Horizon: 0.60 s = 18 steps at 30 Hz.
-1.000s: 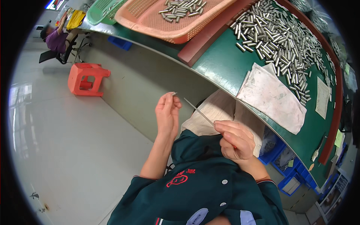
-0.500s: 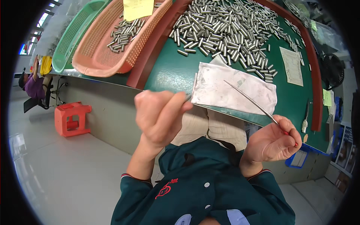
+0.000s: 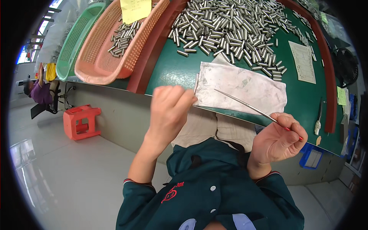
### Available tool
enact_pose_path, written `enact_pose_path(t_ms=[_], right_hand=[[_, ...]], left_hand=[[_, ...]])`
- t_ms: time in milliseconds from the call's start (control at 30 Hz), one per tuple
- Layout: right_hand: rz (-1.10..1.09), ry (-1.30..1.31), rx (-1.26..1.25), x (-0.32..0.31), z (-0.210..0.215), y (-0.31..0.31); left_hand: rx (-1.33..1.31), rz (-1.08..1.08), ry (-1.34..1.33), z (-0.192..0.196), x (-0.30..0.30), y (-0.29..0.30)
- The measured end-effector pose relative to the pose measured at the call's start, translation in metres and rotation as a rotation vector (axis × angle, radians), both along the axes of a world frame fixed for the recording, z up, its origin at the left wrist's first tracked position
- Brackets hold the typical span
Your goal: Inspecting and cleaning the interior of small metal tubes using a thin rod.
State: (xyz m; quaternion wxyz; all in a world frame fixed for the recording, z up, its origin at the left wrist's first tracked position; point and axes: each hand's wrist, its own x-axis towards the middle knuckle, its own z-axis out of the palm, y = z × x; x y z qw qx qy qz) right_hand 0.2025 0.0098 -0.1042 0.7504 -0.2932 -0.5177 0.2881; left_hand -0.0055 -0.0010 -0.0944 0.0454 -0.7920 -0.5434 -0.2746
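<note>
1. Steel, thin and long: a metal rod is pinched at its near end between the thumb and curled fingers of the right hand, and it slants up and to the left from those fingers, over a white cloth.
2. Loosely curled, the left hand is raised with its fingertips bunched near the thumb; whether anything small sits between them cannot be told. It is apart from the rod's far tip, just beside the cloth's left edge.
3. Beyond both hands lies a wide heap of short metal cylinders, spread loose on the green table mat.
4. Left of the heap, an orange mesh basket holds a small pile of the same cylinders and a yellow paper note; a green mesh basket lies just beside it, farther left.
5. Right of the heap, a printed paper sheet lies on the mat.
6. Below the left hand, on the grey floor, stands a red plastic stool; another person sits well away at the left.
</note>
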Motion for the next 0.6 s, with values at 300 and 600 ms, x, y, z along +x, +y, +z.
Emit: enact_pose_path(t_ms=[300, 600], right_hand=[[0.224, 0.006, -0.024, -0.019, -0.009, -0.007], [0.521, -0.152, 0.012, -0.063, -0.028, -0.022]], left_hand=[[-0.300, 0.203, -1.922, -0.034, -0.031, -0.069], [-0.479, -0.034, -2.375, -0.097, -0.046, -0.114]])
